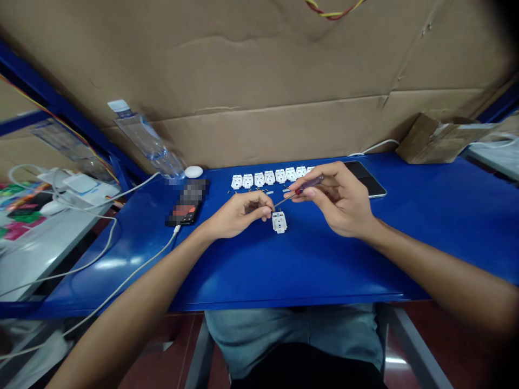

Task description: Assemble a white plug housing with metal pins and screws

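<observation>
A small white plastic socket part (279, 222) lies on the blue table (284, 265). My left hand (239, 213) pinches something tiny at its fingertips just left of that part; what it is I cannot make out. My right hand (338, 197) grips a screwdriver with a purple-red handle (307, 185), and the metal tip points down-left toward my left fingertips, just above the white part. A row of several similar white parts (267, 178) lines the table behind my hands, with small screws scattered in front of it.
A phone on a white cable (187, 208) lies left of my hands, a dark tablet (367, 178) right of them. A plastic water bottle (148, 141), a white round object (193, 172), a cardboard wall and a small cardboard box (436, 138) stand behind.
</observation>
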{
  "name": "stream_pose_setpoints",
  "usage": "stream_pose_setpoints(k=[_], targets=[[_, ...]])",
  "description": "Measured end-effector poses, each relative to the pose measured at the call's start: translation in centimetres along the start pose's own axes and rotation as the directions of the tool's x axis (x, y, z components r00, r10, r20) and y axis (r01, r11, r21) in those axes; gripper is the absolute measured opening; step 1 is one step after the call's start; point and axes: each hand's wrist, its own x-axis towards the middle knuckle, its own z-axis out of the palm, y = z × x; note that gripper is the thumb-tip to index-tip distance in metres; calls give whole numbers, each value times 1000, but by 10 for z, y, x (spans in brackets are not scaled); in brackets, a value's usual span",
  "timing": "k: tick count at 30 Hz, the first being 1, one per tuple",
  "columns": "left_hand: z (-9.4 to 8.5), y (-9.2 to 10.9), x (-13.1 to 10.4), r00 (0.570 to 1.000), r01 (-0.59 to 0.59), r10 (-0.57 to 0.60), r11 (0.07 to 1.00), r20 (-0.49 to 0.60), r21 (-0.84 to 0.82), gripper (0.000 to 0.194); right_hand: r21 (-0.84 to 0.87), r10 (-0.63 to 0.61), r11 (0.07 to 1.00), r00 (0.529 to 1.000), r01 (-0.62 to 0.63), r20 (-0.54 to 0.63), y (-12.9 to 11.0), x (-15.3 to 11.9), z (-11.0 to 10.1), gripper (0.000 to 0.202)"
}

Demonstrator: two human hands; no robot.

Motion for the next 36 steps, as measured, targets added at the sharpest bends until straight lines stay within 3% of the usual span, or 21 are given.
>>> stream_pose_setpoints(k=[11,16,25,28,31,36], targets=[[0,-5,2,999,-30,30,999,-19,-12,20,-41,-38,998,994,42,98,0,-3,-4,27],[4,-4,1,997,-56,55,998,-56,-25,21,-67,-80,994,995,84,60,1,-5,-2,32],[4,0,2,999,-42,41,999,-21,-22,28,-107,-79,990,994,88,81,3,-3,-6,36],[-3,-1,2,994,-78,89,982,-58,171,43,-103,-88,990,994,93,60,7,-2,-9,38],[-6,0,2,992,-101,122,907,-24,409,49,-132,-107,985,993,112,44,10,1,-12,40],[1,4,5,982,-190,165,870,93,456,37,-201,-122,971,992,128,43,14,3,-18,44]])
